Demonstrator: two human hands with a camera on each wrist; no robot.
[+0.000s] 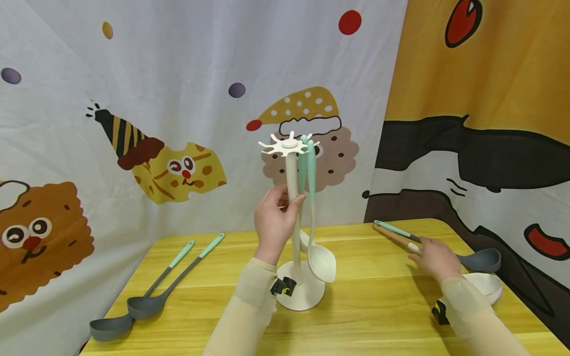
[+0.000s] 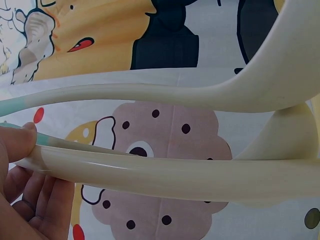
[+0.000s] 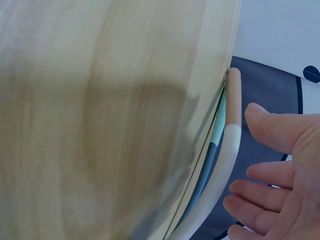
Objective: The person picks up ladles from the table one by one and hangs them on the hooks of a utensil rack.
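Observation:
My left hand (image 1: 276, 220) grips the upright post of a white utensil stand (image 1: 307, 299) below its slotted top ring. On the stand's right side hang two white utensils with mint handles, a ladle-like one (image 1: 322, 264) in front and another (image 1: 304, 241) partly hidden behind it. In the left wrist view, thumb and fingers go round the post (image 2: 150, 177). At the right, my right hand (image 1: 438, 259) hovers over a white ladle (image 1: 490, 284) with a tan handle end. The right wrist view shows its fingers spread loosely beside that handle (image 3: 233, 100), apart from it.
A grey ladle (image 1: 483, 260) with a mint handle lies alongside the white one at the table's right. Two more grey ladles (image 1: 144, 306) with mint handles lie at the left. Behind the wooden table (image 1: 365, 306) hangs a printed cartoon curtain (image 1: 187, 59).

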